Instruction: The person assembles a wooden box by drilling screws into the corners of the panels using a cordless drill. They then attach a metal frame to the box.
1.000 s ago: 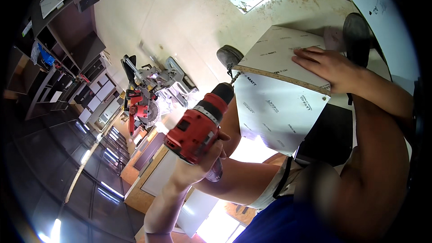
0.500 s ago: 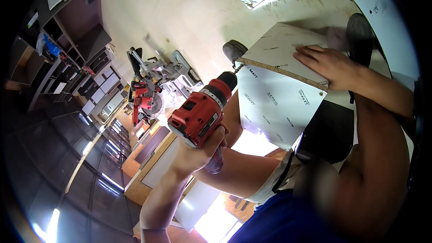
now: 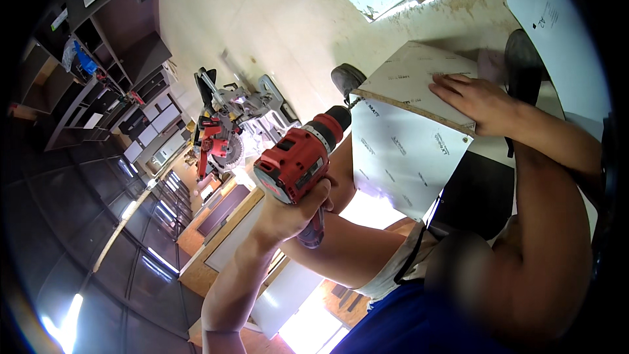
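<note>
Drill now nearer panel beneath flattened right hand, left hand round grip, bit seemingly part-hidden.

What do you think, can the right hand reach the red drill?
Probably yes: the right hand lies open on the pale panel, and nothing seems to stand between it and the red drill in the left hand.

This is a woodworking workshop, as the red drill, the mitre saw, the printed panels and the dark open cabinets show
</note>
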The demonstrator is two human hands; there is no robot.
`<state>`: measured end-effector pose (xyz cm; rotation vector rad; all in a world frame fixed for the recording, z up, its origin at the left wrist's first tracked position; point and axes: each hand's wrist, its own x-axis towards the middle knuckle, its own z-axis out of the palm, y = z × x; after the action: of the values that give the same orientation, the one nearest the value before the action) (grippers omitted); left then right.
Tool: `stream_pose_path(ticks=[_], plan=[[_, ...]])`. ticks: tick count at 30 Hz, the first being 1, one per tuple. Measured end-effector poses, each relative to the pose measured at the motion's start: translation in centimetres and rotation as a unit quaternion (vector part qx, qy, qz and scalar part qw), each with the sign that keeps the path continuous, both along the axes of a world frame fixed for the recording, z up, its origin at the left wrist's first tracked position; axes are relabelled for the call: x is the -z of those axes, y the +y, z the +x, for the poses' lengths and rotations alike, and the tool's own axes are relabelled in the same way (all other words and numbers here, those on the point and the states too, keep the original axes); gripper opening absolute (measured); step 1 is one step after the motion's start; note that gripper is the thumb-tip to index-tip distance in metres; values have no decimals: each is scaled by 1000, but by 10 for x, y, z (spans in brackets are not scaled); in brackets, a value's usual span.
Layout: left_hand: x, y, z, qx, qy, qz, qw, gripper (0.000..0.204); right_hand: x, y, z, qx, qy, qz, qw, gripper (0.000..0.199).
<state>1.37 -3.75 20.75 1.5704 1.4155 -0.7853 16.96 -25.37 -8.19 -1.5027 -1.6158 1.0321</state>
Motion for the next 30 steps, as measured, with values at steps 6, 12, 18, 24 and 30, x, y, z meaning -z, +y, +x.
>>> stream_pose_path(ticks=[6,12,18,24,30], plan=[[-2,0,-5,-10,-43,5,999,17,3,-1,1,-1,7,15,1000,83],[3,-5,-13,111,-58,22,992,17,10,0,-2,10,6,43,999,84],[1,10,-10,129,-36,10,991,17,6,-1,-2,9,9,24,1000,82],[2,19,-13,168,-27,5,985,18,3,-1,1,4,22,17,1000,83],[6,21,-13,91,-49,-6,995,18,12,0,-2,-9,-2,17,1000,86]])
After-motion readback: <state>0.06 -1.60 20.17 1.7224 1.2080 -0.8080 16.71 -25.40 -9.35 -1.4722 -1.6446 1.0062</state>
